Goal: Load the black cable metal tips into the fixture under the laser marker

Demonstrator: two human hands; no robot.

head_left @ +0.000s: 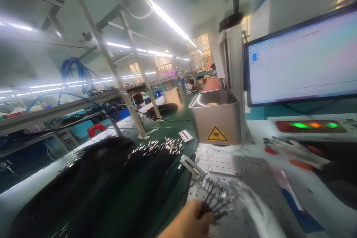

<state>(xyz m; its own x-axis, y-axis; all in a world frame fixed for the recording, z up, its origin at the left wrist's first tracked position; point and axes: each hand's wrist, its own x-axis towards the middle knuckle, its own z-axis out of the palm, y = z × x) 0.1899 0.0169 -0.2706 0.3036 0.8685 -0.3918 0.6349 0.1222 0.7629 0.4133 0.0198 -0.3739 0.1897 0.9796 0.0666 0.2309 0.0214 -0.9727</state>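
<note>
A fan of metal-tipped black cable ends is sitting in the left hand, low in the view and over the near-left corner of the perforated metal plate. The fingers are closing round the dark stems, so the grip is clamped on the bundle. The plugs are pointing up and to the right from the fist, their long axis running diagonally toward the middle of the plate and on toward the laser head housing with its yellow warning sticker, which is standing at the plate's far edge. A pale blur is crossing the plate just right of the bundle; it may be the right hand in motion, but I cannot tell, nor how it is gripping. The left hand is plainly the nearer one to the plugs. Just beyond the tips, at the plate's left edge, a small metal fixture is lying at an angle. Left of the plate, a big heap of black cables is covering the green bench. Right of the plate, a gloved co-worker's hand is resting below the monitor.
</note>
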